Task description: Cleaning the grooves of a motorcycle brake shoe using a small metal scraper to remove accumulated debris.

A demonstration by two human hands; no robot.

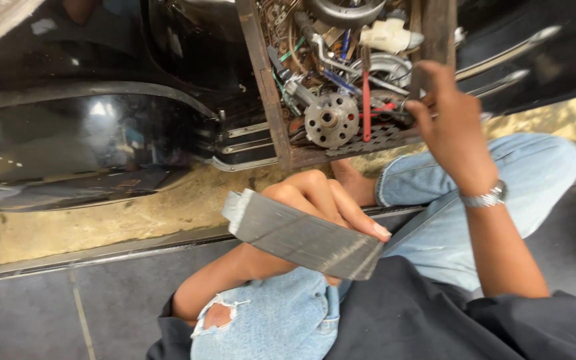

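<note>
Head view: your left hand point(315, 200) grips a flat grey metal bar point(305, 235), its long axis slanting across your knee. Your right hand point(451, 120) reaches into the wooden crate point(265, 80), fingers pinching red-handled pliers point(367, 100).

- There is a single view, from a camera worn on the person's head, looking steeply down over the person's own lap.
- It sits close: the bent knees in jeans point(288, 320) fill the near edge, and the left hand point(318, 197) and right hand point(451, 123) are large in the middle.
- It faces away from the body, toward a wooden crate point(265, 87) of metal parts at the far centre and a black vehicle body point(88, 133) at the far left.
- No second view shares the scene.
</note>
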